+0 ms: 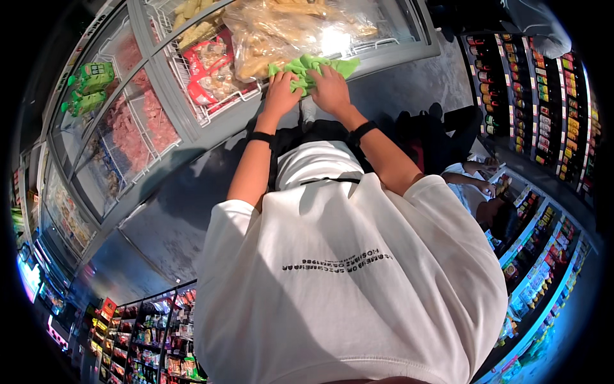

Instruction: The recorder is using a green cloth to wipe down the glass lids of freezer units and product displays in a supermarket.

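Note:
Bunched up at the near edge of a chest freezer (211,120) is a green cloth (343,68). My left hand (283,94) grips its left part, with the fingers pressed into the folds. On its right part my right hand (330,91) also has hold of the fabric. The cloth partly covers the freezer's near rim and its glass. Just beyond my hands, a large clear plastic bag (268,33) of pale yellow frozen food shows in the freezer. Left of that bag sits a red and clear bag (208,69) in a white wire basket (235,102).
Two green bottles (93,79) rest on the freezer's left section, near pinkish frozen meat (144,115). A person (472,189) is low down at my right, by stocked shelves (527,225). More shelves of bottles (520,96) stand far right; snack racks (148,336) are lower left.

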Demonstrator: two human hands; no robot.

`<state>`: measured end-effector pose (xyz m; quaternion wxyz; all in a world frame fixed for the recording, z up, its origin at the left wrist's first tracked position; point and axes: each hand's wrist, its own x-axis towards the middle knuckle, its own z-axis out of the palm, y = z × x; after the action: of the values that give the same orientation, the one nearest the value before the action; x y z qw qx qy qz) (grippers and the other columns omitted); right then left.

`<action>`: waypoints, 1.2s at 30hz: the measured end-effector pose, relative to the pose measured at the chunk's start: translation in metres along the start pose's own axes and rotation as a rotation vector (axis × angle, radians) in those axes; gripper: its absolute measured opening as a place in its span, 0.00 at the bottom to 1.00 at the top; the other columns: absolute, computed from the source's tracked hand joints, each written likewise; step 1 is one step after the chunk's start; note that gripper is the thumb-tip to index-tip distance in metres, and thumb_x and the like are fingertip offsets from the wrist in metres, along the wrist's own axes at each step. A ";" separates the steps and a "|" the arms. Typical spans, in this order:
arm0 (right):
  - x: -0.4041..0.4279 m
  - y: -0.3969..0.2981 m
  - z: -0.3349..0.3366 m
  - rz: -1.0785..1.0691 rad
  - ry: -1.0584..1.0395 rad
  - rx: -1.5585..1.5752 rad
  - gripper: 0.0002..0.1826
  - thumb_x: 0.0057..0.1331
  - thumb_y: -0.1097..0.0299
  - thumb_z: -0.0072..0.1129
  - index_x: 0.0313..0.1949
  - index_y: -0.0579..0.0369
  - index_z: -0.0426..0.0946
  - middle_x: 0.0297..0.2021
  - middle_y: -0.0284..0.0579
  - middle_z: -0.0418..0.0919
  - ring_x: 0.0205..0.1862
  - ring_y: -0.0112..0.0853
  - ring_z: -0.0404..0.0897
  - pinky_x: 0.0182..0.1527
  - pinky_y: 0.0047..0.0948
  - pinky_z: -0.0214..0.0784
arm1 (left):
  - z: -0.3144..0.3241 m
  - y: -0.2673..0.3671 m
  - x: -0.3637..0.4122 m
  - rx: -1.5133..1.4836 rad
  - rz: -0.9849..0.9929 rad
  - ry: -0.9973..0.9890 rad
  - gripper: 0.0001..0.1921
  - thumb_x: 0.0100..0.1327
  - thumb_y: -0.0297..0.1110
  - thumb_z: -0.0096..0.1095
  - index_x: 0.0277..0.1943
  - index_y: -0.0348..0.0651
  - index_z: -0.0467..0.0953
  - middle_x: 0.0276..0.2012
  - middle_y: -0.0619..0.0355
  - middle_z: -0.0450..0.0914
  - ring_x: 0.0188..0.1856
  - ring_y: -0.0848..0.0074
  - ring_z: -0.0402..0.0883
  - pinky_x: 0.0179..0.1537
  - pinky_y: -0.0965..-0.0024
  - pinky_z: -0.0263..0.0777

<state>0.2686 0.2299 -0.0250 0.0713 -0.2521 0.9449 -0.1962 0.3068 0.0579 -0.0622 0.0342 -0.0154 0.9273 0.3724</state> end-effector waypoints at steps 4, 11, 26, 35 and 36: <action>-0.007 -0.031 0.025 0.009 0.137 -0.216 0.25 0.54 0.69 0.64 0.54 0.46 0.75 0.51 0.46 0.74 0.59 0.45 0.72 0.62 0.53 0.61 | -0.021 -0.013 -0.041 -0.051 0.119 0.111 0.12 0.57 0.31 0.65 0.44 0.45 0.75 0.49 0.52 0.75 0.53 0.53 0.73 0.56 0.53 0.68; 0.012 -0.118 0.046 -0.029 -0.222 -0.223 0.25 0.54 0.65 0.65 0.54 0.47 0.74 0.52 0.44 0.75 0.61 0.43 0.72 0.62 0.50 0.62 | -0.071 -0.065 -0.115 0.177 -0.020 0.131 0.13 0.58 0.31 0.61 0.47 0.47 0.75 0.53 0.56 0.76 0.55 0.58 0.75 0.56 0.54 0.65; 0.045 -0.200 0.103 -0.533 -0.298 -0.032 0.22 0.57 0.56 0.58 0.50 0.47 0.79 0.47 0.44 0.79 0.54 0.42 0.78 0.54 0.45 0.69 | -0.112 -0.099 -0.180 0.122 -0.113 0.262 0.38 0.61 0.29 0.63 0.73 0.41 0.55 0.70 0.38 0.60 0.73 0.45 0.58 0.72 0.51 0.57; 0.095 -0.109 0.064 -0.448 -0.157 -0.026 0.16 0.51 0.62 0.58 0.40 0.42 0.86 0.31 0.47 0.86 0.40 0.43 0.84 0.44 0.44 0.77 | -0.087 -0.066 -0.103 -0.032 -0.108 0.107 0.31 0.65 0.34 0.63 0.69 0.37 0.63 0.66 0.41 0.70 0.68 0.48 0.66 0.69 0.55 0.60; 0.099 -0.093 0.059 -0.444 -0.154 -0.017 0.16 0.51 0.62 0.58 0.40 0.42 0.86 0.31 0.47 0.86 0.40 0.43 0.84 0.44 0.44 0.77 | -0.080 -0.057 -0.090 -0.040 -0.102 0.110 0.31 0.65 0.34 0.63 0.69 0.37 0.64 0.65 0.41 0.70 0.67 0.48 0.67 0.69 0.55 0.61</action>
<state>0.2388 0.0866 -0.0447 0.0961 -0.4685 0.8597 -0.1792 0.3959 -0.0383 -0.0377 0.0016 -0.0839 0.9181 0.3874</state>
